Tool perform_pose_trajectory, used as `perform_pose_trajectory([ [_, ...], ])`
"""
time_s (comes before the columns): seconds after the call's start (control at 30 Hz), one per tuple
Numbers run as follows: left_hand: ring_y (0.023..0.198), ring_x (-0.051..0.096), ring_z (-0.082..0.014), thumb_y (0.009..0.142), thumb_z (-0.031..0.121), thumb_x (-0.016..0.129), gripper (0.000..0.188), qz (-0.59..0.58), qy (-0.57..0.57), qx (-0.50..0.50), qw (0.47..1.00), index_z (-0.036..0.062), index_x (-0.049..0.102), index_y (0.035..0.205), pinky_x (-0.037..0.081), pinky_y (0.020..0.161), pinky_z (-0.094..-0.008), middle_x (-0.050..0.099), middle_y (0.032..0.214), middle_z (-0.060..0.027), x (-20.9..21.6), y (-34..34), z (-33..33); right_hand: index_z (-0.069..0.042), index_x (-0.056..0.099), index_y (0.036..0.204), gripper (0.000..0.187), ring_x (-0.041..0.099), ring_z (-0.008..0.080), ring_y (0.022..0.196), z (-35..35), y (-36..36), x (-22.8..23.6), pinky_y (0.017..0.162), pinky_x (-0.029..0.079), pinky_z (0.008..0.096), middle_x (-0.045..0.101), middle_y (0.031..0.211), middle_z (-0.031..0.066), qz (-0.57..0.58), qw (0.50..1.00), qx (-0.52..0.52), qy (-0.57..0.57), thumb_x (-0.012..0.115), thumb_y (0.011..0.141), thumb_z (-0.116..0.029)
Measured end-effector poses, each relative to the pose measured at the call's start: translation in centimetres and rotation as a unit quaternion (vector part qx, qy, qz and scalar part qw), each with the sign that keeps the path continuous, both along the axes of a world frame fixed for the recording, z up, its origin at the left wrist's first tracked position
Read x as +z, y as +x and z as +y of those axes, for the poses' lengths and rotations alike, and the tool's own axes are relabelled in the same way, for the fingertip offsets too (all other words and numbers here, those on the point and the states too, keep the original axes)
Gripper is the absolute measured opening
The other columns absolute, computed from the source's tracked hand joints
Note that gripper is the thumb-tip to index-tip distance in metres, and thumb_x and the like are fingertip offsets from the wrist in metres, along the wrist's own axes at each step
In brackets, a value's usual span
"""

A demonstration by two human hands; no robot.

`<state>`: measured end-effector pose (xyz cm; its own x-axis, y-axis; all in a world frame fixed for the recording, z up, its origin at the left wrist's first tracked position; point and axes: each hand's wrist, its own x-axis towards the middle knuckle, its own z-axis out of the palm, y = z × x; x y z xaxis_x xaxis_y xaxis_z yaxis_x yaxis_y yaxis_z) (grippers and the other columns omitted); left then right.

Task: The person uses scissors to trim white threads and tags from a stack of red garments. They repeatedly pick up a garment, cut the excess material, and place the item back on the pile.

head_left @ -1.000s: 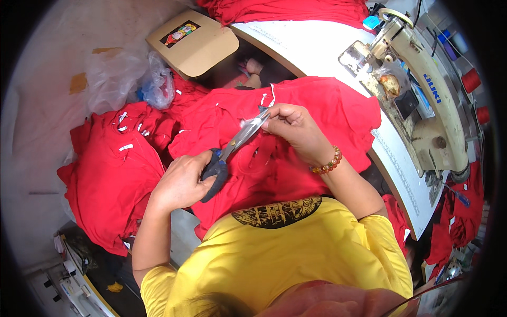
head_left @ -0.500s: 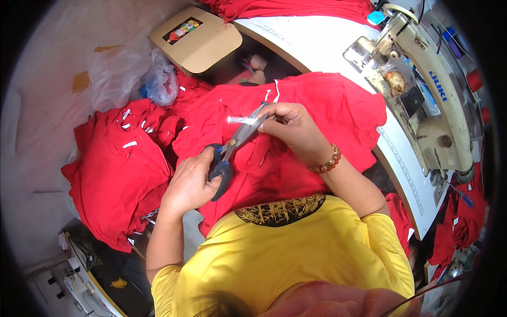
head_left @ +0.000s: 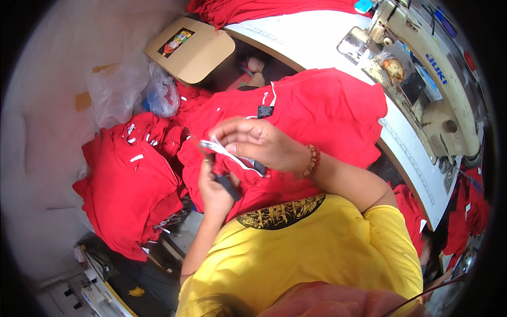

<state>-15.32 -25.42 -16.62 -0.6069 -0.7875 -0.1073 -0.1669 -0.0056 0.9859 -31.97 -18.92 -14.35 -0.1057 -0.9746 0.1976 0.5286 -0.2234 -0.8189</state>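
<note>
My left hand [head_left: 212,187] is closed around a pair of scissors with dark handles [head_left: 229,186]; the blades are blurred and partly hidden by a white strip. With its fingertips, my right hand [head_left: 259,143] pinches the white strip [head_left: 232,157] along the edge of a red garment [head_left: 327,113] spread over my lap and the table edge. The strip runs from the fingertips down toward a dark label [head_left: 259,167] below the hand. Farther up the garment, a second dark label [head_left: 265,111] shows beside a white cord.
At left lies a heap of red garments [head_left: 127,185] with white tags. Plastic bags [head_left: 161,92] and a cardboard box [head_left: 198,50] are beyond it. A cream sewing machine [head_left: 443,95] stands on the white table [head_left: 406,142] at right. More red cloth [head_left: 285,11] lies at the far edge.
The scissors have dropped away from the right fingertips and turned, their blades now blurred. My right hand has moved left and lower, bringing the white strip across. A dark label now shows on the garment.
</note>
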Motion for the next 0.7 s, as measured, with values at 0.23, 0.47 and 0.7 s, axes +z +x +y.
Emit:
perform_pose_trajectory([
  [0.23,0.071,0.053,-0.0102,0.071,0.01,0.068,0.044,0.068,-0.175,0.009,0.982,0.0018,0.049,0.11,0.044,0.068,-0.0241,0.054,0.085,0.0015,5.1,5.3,-5.4,-0.003,0.054,0.101,0.035,0.055,0.0311,0.102,-1.4,-4.6,-0.7,0.087,0.042,0.0385,0.059,0.103,0.0154,0.512,0.859,-0.009,-0.024,0.069,0.074,-0.02],
  [0.47,0.068,0.048,-0.0049,0.069,-0.002,0.062,0.038,-0.012,-0.45,0.111,0.886,0.0004,0.055,0.107,0.037,0.06,-0.0188,0.053,0.081,0.0036,12.6,4.5,-9.5,-0.003,0.05,0.096,0.026,0.06,0.0329,0.077,-3.3,-5.6,6.6,0.064,0.044,0.0355,0.06,0.082,0.0155,0.52,0.801,-0.269,-0.126,0.064,0.084,-0.021],
  [0.7,0.071,0.051,-0.0074,0.071,-0.006,0.061,0.023,0.081,-0.418,0.16,0.89,0.0025,0.055,0.091,0.04,0.065,-0.0198,0.053,0.078,0.001,15.1,5.2,-13.3,-0.003,0.053,0.107,0.039,0.057,0.0368,0.095,-3.1,-7.2,7.8,0.076,0.047,0.0406,0.059,0.102,0.0193,0.62,0.743,-0.225,-0.11,0.067,0.071,-0.009],
])
